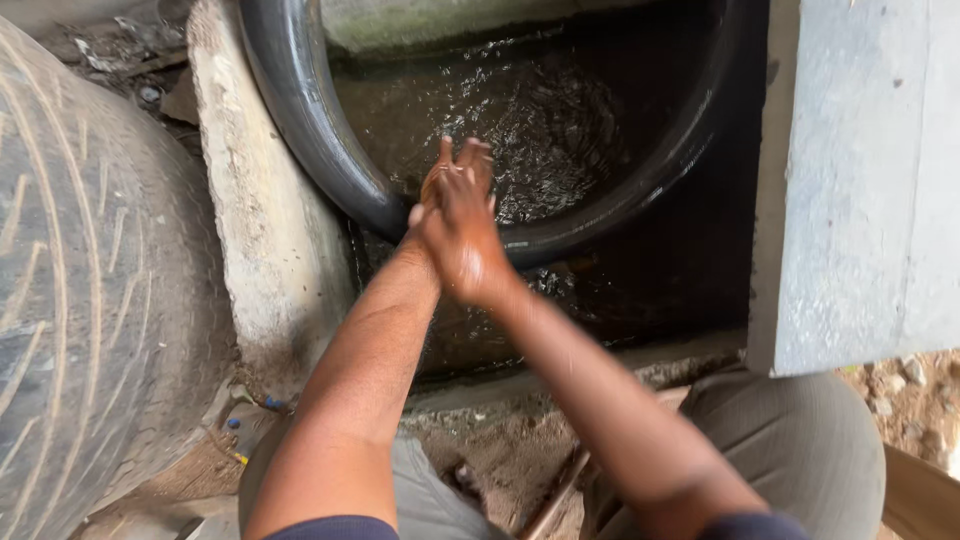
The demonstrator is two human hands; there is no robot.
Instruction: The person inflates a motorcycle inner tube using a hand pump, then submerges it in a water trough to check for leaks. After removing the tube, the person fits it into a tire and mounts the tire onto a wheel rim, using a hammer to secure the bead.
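Head view: I see both hands at frame centre, over the water.
Right hand: pressed flat over the left hand; grip holds nothing, palms together as if rubbing.
Black inner tube: upper centre, half sunk in the water trough.
Tyre: left edge, leaning against the concrete kerb.

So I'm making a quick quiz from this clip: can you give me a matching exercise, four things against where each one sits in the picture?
Things:
1. tyre
2. inner tube
3. hands
4. concrete slab

Places:
A. far right
B. pressed together in the middle, over the water
C. far left, tread showing
D. curving through the water trough

Pairs: 1-C, 2-D, 3-B, 4-A
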